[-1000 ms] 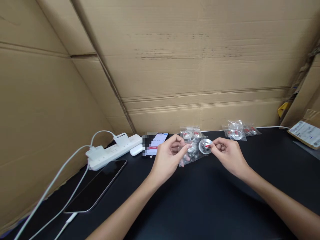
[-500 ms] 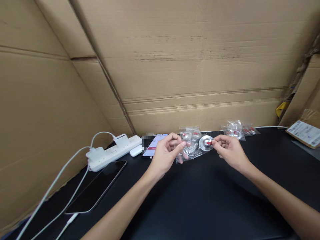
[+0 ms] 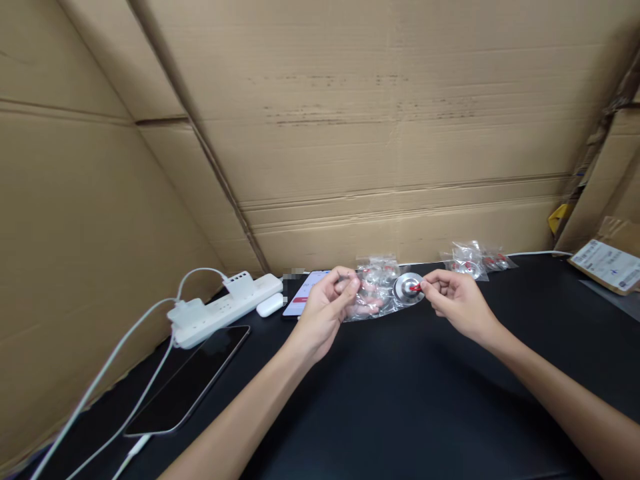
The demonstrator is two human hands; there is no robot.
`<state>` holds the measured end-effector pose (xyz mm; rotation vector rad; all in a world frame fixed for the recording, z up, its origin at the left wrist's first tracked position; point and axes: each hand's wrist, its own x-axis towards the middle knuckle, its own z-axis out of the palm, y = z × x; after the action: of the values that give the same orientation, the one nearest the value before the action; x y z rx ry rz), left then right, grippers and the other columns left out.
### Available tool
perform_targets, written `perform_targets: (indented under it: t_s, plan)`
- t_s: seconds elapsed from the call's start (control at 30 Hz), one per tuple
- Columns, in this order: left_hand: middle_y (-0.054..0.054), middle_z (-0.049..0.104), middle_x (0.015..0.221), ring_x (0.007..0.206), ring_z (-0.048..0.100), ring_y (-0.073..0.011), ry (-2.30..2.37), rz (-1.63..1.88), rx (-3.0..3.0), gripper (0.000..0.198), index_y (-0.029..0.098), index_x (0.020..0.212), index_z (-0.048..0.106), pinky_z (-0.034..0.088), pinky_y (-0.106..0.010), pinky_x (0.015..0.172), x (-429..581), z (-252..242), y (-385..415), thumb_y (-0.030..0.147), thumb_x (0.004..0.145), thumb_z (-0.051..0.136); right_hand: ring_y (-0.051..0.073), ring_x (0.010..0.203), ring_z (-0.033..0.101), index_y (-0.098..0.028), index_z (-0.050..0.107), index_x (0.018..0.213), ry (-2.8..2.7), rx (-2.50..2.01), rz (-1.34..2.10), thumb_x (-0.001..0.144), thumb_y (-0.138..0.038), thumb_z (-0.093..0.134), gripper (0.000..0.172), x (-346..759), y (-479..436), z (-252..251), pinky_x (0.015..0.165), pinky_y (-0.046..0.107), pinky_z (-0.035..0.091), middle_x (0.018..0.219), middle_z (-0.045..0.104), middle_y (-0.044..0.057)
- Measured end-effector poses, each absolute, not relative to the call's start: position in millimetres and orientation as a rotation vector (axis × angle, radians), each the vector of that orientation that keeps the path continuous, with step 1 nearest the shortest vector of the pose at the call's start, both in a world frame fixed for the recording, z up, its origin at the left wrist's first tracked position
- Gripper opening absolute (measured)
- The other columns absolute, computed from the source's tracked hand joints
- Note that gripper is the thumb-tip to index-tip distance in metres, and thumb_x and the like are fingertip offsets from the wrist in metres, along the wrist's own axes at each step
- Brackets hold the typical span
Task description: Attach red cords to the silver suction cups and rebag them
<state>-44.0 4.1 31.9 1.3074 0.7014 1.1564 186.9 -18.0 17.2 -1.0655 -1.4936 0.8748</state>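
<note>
My left hand (image 3: 327, 303) pinches the edge of a clear plastic bag (image 3: 387, 303), with some fingers showing through the film. A round, shiny metal disc (image 3: 403, 288) with a raised centre and a red tip sits at the bag's right side. My right hand (image 3: 453, 300) is closed on the disc's red tip with thumb and forefinger. Whether the disc is partly inside the bag I cannot tell. Just behind my left hand lie clear bags (image 3: 375, 265) with silvery and red pieces in them.
More bagged silver and red pieces (image 3: 473, 260) lie at the back right. A labelled cardboard package (image 3: 607, 263) is farther right. On the left are a white power strip (image 3: 225, 310) with cables, a dark phone (image 3: 190, 380), a white case (image 3: 270, 305) and a lit phone (image 3: 305, 293).
My left hand has shifted slightly left with the bag, its fingers more spread behind the film. The disc has tilted a little in my right hand. The view has moved slightly.
</note>
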Motion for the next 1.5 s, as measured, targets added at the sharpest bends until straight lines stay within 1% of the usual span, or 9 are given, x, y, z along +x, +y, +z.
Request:
perform_targets:
  t_s: [0.23, 0.37, 0.53, 0.7, 0.9, 1.03, 1.1, 1.27, 1.5]
  plan:
    - [-0.002, 0.070, 0.089, 0.074, 0.072, -0.0201, 0.678, 1.081, 1.294, 0.029, 0.021, 0.088, 0.050, 0.061, -0.036, 0.070, -44, 32, 4, 0.038, 0.082, 0.072, 0.008, 0.046, 0.033, -0.018, 0.064, 0.079, -1.482, -0.979, 1.032, 0.083, -0.045, 0.066, 0.028, 183, -20, 18, 0.041, 0.024, 0.026, 0.055, 0.043, -0.005]
    - [-0.003, 0.068, 0.092, 0.077, 0.071, -0.0190, 0.632, 1.014, 1.307, 0.025, 0.021, 0.095, 0.055, 0.060, -0.039, 0.078, -42, 29, 1, 0.034, 0.083, 0.072, 0.008, 0.045, 0.035, -0.018, 0.063, 0.077, -1.545, -0.982, 1.060, 0.083, -0.045, 0.065, 0.028, 180, -23, 20, 0.042, 0.024, 0.028, 0.055, 0.043, -0.005]
    - [-0.008, 0.067, 0.109, 0.099, 0.067, -0.0231, 0.588, 0.852, 1.334, 0.030, 0.019, 0.107, 0.061, 0.055, -0.044, 0.091, -34, 25, -8, 0.028, 0.081, 0.073, 0.011, 0.054, 0.042, -0.019, 0.068, 0.084, -1.764, -1.052, 0.826, 0.090, -0.035, 0.058, 0.020, 182, -25, 18, 0.050, 0.025, 0.033, 0.061, 0.051, -0.002]
    - [-0.009, 0.068, 0.111, 0.105, 0.065, -0.0222, 0.631, 0.857, 1.398, 0.031, 0.018, 0.108, 0.066, 0.048, -0.038, 0.097, -27, 14, -10, 0.023, 0.078, 0.076, 0.011, 0.052, 0.037, -0.019, 0.070, 0.083, -2.014, -1.058, 0.705, 0.092, -0.031, 0.055, 0.021, 182, -27, 15, 0.051, 0.025, 0.031, 0.058, 0.048, -0.003]
    - [-0.007, 0.070, 0.101, 0.098, 0.066, -0.0191, 0.656, 0.924, 1.376, 0.029, 0.018, 0.102, 0.068, 0.049, -0.033, 0.093, -25, 2, -8, 0.021, 0.076, 0.079, 0.011, 0.051, 0.031, -0.020, 0.071, 0.072, -2.034, -1.011, 0.812, 0.094, -0.038, 0.053, 0.034, 178, -26, 8, 0.049, 0.026, 0.024, 0.055, 0.042, -0.003]
    - [-0.007, 0.070, 0.103, 0.097, 0.067, -0.0184, 0.662, 1.033, 1.269, 0.029, 0.017, 0.102, 0.066, 0.050, -0.029, 0.088, -24, 8, -10, 0.020, 0.076, 0.078, 0.013, 0.055, 0.041, -0.022, 0.071, 0.098, -1.786, -1.011, 0.762, 0.092, -0.036, 0.057, 0.021, 178, -26, 13, 0.052, 0.026, 0.033, 0.064, 0.050, -0.002]
    - [-0.006, 0.070, 0.101, 0.090, 0.069, -0.0174, 0.646, 1.082, 1.184, 0.028, 0.018, 0.100, 0.063, 0.052, -0.027, 0.083, -25, 13, -10, 0.019, 0.076, 0.078, 0.013, 0.060, 0.045, -0.023, 0.064, 0.109, -1.634, -0.972, 0.723, 0.089, -0.034, 0.060, 0.023, 179, -27, 18, 0.055, 0.026, 0.038, 0.073, 0.052, -0.001]
    - [-0.004, 0.070, 0.097, 0.091, 0.070, -0.0199, 0.571, 1.177, 1.036, 0.028, 0.020, 0.098, 0.056, 0.053, -0.028, 0.079, -26, 18, -9, 0.017, 0.078, 0.076, 0.013, 0.074, 0.050, -0.024, 0.057, 0.100, -1.574, -0.837, 0.756, 0.085, -0.029, 0.066, 0.018, 172, -30, 17, 0.062, 0.025, 0.045, 0.097, 0.052, 0.003]
    - [-0.003, 0.066, 0.094, 0.086, 0.067, -0.0157, 0.531, 1.153, 1.054, 0.021, 0.019, 0.092, 0.054, 0.051, -0.024, 0.075, -26, 13, -9, 0.015, 0.082, 0.072, 0.009, 0.067, 0.049, -0.029, 0.056, 0.122, -1.676, -0.861, 1.076, 0.084, -0.025, 0.067, 0.039, 157, -32, 0, 0.060, 0.023, 0.049, 0.094, 0.051, 0.001]
